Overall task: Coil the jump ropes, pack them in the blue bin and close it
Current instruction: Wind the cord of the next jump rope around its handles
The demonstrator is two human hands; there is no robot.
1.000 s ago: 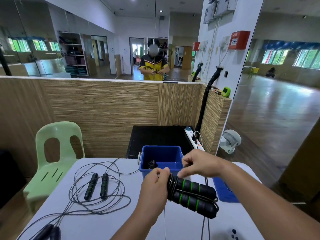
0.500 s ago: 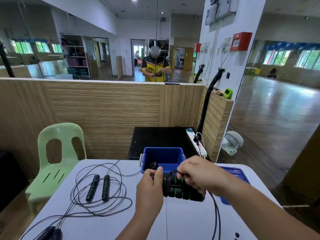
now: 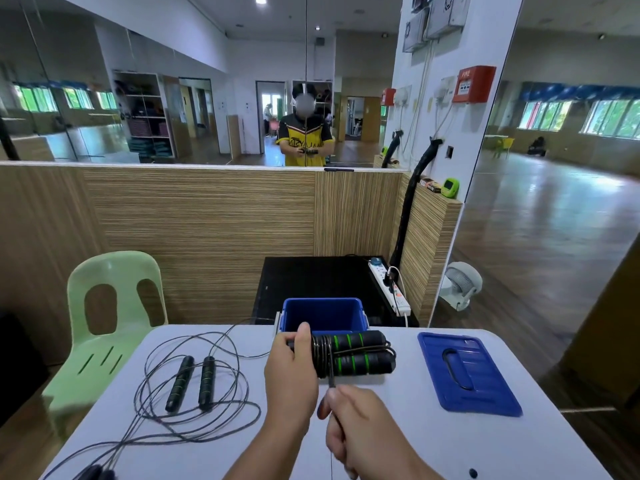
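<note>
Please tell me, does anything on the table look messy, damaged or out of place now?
Nothing looks damaged or spilled. Only the loose jump rope sprawls in tangled loops on the left of the table. The blue lid lies flat beside the open blue bin, as expected mid-packing.

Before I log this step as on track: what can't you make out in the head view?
Head view:
Contents of the blue bin: left hand and wound handles cover its floor.
Dark handles, bottom left: cut by frame edge.
Cord past right hand: runs off bottom edge, remaining length unknown.
</note>
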